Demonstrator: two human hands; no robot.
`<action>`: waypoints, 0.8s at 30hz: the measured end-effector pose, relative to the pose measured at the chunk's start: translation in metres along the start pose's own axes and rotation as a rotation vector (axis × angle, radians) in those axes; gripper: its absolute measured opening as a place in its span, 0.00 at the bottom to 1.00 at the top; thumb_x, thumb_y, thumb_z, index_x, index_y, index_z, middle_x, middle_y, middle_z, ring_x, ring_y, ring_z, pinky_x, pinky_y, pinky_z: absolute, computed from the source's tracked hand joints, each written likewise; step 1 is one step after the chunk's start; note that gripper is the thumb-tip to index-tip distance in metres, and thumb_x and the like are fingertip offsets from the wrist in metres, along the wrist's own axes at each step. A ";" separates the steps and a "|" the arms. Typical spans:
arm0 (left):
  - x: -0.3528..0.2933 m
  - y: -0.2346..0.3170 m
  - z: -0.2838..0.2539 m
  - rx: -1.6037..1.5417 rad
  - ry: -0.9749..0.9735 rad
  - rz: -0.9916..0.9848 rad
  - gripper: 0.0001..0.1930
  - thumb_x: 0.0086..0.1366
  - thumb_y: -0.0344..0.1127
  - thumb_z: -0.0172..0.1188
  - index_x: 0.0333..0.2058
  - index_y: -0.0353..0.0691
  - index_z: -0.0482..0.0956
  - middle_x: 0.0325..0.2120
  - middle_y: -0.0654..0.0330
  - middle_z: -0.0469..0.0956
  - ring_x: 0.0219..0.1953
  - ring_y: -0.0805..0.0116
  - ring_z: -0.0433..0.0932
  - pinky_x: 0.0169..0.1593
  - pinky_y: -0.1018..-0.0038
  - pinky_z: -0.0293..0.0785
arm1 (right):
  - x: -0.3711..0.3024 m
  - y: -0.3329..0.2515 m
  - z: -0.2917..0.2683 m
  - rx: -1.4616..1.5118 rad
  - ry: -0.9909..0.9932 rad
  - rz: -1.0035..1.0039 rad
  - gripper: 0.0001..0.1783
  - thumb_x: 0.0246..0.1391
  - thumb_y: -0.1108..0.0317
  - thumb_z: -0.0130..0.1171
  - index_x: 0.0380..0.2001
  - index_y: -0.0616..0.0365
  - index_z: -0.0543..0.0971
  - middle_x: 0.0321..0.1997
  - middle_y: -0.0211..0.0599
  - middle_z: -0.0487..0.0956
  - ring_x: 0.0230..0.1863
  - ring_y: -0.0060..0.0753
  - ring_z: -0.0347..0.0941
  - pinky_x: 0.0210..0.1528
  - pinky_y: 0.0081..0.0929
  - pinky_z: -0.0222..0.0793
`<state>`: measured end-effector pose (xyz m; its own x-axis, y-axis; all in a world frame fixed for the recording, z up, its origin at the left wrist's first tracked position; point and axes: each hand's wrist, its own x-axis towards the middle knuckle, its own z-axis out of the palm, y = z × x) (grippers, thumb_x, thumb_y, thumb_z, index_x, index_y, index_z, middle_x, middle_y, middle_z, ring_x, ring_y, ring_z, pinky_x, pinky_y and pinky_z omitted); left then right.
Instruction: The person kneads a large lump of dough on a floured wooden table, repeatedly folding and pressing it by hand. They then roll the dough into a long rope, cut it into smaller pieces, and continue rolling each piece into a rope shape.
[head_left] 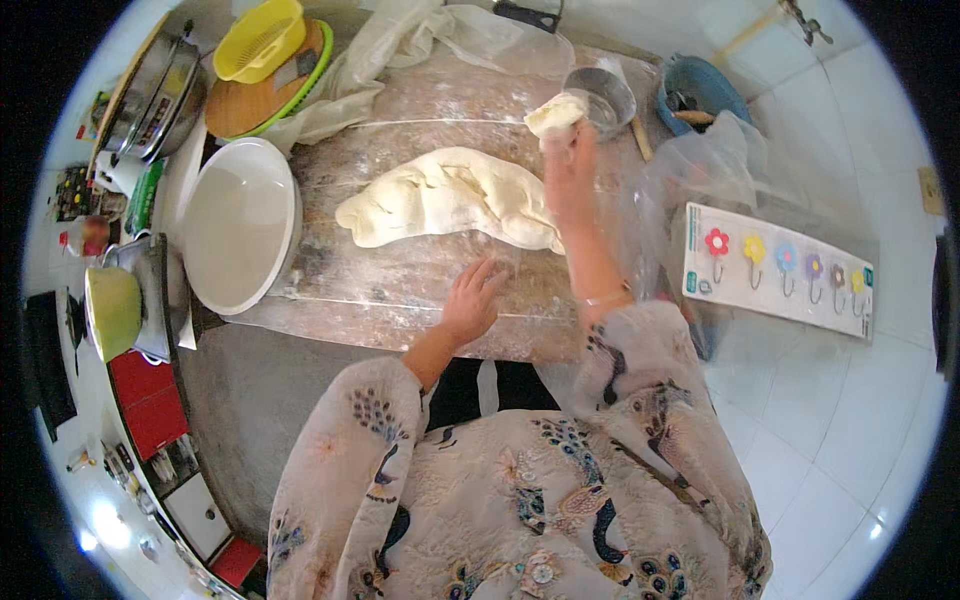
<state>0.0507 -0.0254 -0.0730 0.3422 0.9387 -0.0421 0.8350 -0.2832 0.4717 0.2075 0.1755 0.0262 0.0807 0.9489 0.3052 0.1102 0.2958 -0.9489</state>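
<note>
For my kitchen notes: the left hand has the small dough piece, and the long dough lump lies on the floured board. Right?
Wrong hand: in the head view, the right hand has the small dough piece at its fingertips. The long dough lump does lie on the floured board.

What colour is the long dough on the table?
The dough is pale cream; best in head view.

A floured wooden board [380, 285] carries a long, curved mass of dough [440, 200] across its middle, a clear round container [615, 103] and a wooden stick [642, 138] toward its far right corner, and crumpled plastic sheeting [355, 88], with a white basin [238, 235] at its left edge
</note>
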 end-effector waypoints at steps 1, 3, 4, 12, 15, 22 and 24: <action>-0.007 -0.010 0.001 -0.030 0.038 -0.016 0.34 0.50 0.34 0.62 0.59 0.44 0.67 0.63 0.49 0.59 0.66 0.47 0.56 0.65 0.54 0.57 | 0.000 0.027 0.009 -0.406 -0.135 -0.084 0.28 0.62 0.56 0.51 0.61 0.56 0.64 0.60 0.48 0.68 0.59 0.45 0.66 0.60 0.37 0.62; -0.010 -0.018 -0.010 -0.019 0.137 -0.171 0.33 0.51 0.33 0.62 0.59 0.43 0.67 0.62 0.48 0.60 0.65 0.46 0.57 0.65 0.54 0.57 | 0.006 0.067 0.017 -0.818 -0.394 -0.056 0.25 0.60 0.57 0.51 0.59 0.53 0.68 0.59 0.47 0.70 0.59 0.48 0.66 0.60 0.39 0.62; -0.012 -0.026 -0.015 -0.015 0.184 -0.251 0.33 0.51 0.33 0.62 0.59 0.43 0.67 0.62 0.48 0.60 0.65 0.45 0.57 0.65 0.54 0.57 | 0.012 0.083 0.018 -0.818 -0.530 0.057 0.22 0.59 0.58 0.51 0.56 0.51 0.71 0.58 0.47 0.72 0.59 0.49 0.67 0.59 0.40 0.63; -0.036 -0.073 -0.004 -0.038 0.399 -0.563 0.32 0.56 0.38 0.62 0.60 0.41 0.66 0.63 0.48 0.61 0.66 0.46 0.56 0.65 0.52 0.53 | 0.063 0.088 0.001 -0.643 0.015 -0.259 0.13 0.56 0.63 0.53 0.38 0.58 0.80 0.38 0.50 0.81 0.42 0.51 0.76 0.50 0.40 0.70; -0.052 -0.087 0.010 0.101 0.365 -0.527 0.31 0.59 0.43 0.59 0.61 0.41 0.65 0.64 0.48 0.59 0.67 0.47 0.55 0.66 0.52 0.51 | 0.112 0.103 -0.014 -0.761 0.024 -0.222 0.13 0.55 0.64 0.53 0.37 0.60 0.81 0.37 0.50 0.81 0.42 0.53 0.76 0.48 0.40 0.70; -0.037 -0.078 0.011 0.153 0.320 -0.573 0.32 0.59 0.48 0.58 0.61 0.42 0.66 0.65 0.50 0.58 0.68 0.49 0.53 0.67 0.53 0.49 | 0.233 0.285 -0.070 -1.320 -0.701 0.167 0.24 0.52 0.63 0.55 0.52 0.60 0.77 0.53 0.52 0.76 0.53 0.56 0.73 0.55 0.42 0.70; -0.043 -0.080 0.008 0.173 0.313 -0.591 0.33 0.58 0.47 0.59 0.60 0.42 0.66 0.65 0.50 0.59 0.68 0.50 0.54 0.67 0.53 0.50 | 0.230 0.304 -0.055 -1.462 -0.781 0.171 0.21 0.53 0.63 0.55 0.49 0.61 0.78 0.50 0.53 0.77 0.51 0.55 0.74 0.53 0.42 0.71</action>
<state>-0.0278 -0.0445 -0.1162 -0.3106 0.9503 0.0196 0.9087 0.2909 0.2993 0.3143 0.4776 -0.1875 -0.2436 0.9136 -0.3256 0.9615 0.2716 0.0428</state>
